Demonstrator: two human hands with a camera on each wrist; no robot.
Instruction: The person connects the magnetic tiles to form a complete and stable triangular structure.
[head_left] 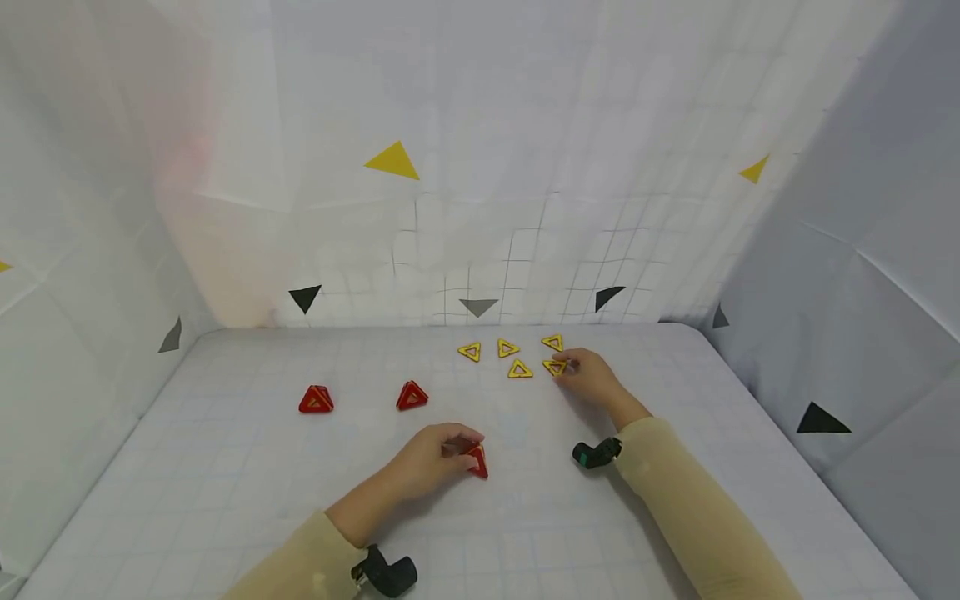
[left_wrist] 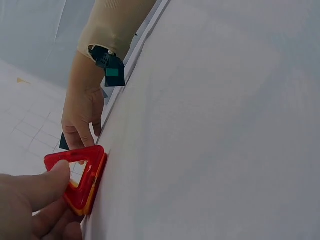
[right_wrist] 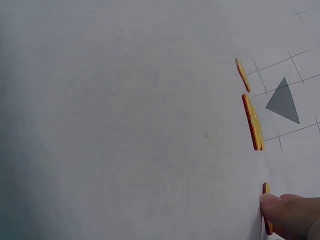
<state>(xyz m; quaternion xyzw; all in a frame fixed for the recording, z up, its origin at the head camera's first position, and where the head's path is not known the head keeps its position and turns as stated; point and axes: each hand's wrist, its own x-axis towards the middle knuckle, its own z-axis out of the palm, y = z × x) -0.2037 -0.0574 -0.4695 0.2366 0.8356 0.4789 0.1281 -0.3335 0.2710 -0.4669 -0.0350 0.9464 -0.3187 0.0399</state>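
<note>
My left hand (head_left: 431,462) pinches a red triangular magnetic tile (head_left: 478,460) with an open middle. In the left wrist view the thumb presses on the red tile (left_wrist: 95,172), and an orange-yellow edge shows along its lower side. Farther right and back, my right hand (head_left: 592,379) pinches a yellow triangular tile (head_left: 554,367) at the table surface. The right wrist view shows the thumb on that tile (right_wrist: 266,220), its side red and yellow; the other fingers are mostly hidden there. Several more yellow triangular tiles, including one nearby (head_left: 520,369), lie to its left and behind.
Two red pyramid shapes, one at left (head_left: 316,399) and one nearer the middle (head_left: 412,396), stand on the white table (head_left: 225,500). White sheets with yellow, black and grey triangles enclose the back and sides. A dark camera (head_left: 596,452) sits at the right wrist.
</note>
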